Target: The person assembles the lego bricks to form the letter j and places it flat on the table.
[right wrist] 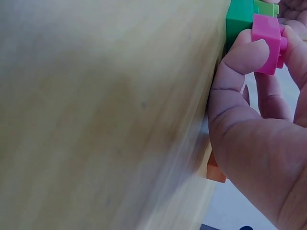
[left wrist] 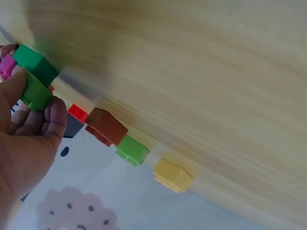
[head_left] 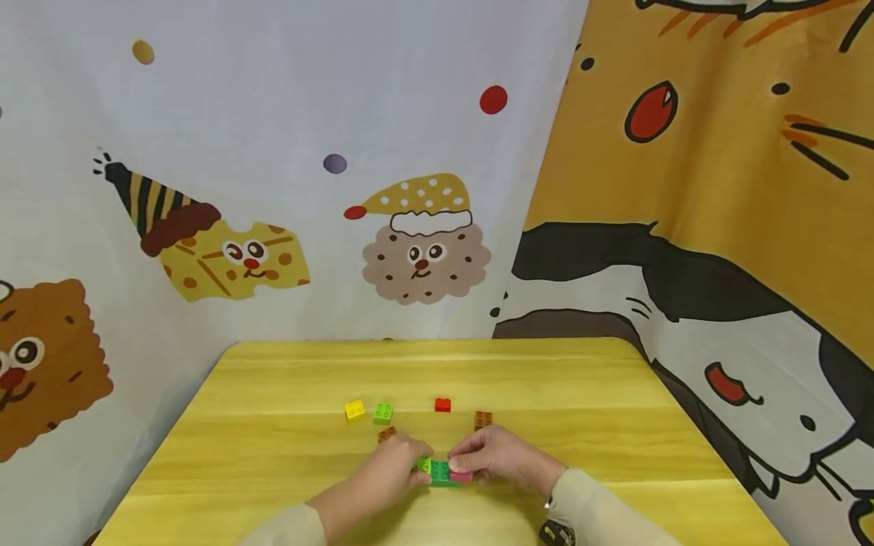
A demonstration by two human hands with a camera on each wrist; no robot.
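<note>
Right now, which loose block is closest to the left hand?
The brown block by the left hand; the loose yellow, lime, red and other brown blocks lie farther.

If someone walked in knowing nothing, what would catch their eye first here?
Probably the backdrop, with a cartoon cheese at left and a big orange cartoon animal at upper right. Next, the two hands at the near part of the yellow table: the left hand pinches a light green brick, the right hand a pink brick, with a dark green brick between them.
</note>
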